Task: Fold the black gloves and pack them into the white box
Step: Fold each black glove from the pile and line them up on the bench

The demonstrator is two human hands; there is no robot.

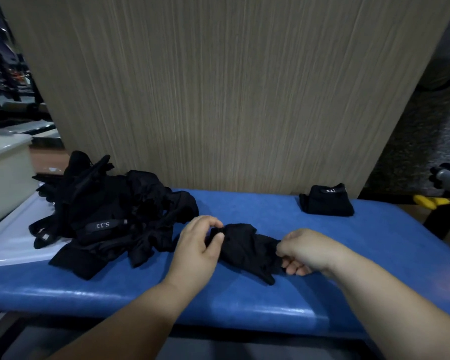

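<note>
Here, on a padded blue vinyl bench (244,302), the left hand (196,252) and right hand (303,252) pinch opposite ends of a soft, limp black fabric glove (247,249), probably light and best held by its edges.

The near glove (247,248) is plain black. The pile (109,209) at left and the folded glove (326,202) far right are black with white 5.11 lettering. The bench (270,294) is blue, the box (5,172) white, the panel (218,87) beige with thin vertical streaks.

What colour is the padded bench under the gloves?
The bench is glossy blue; head view.
</note>
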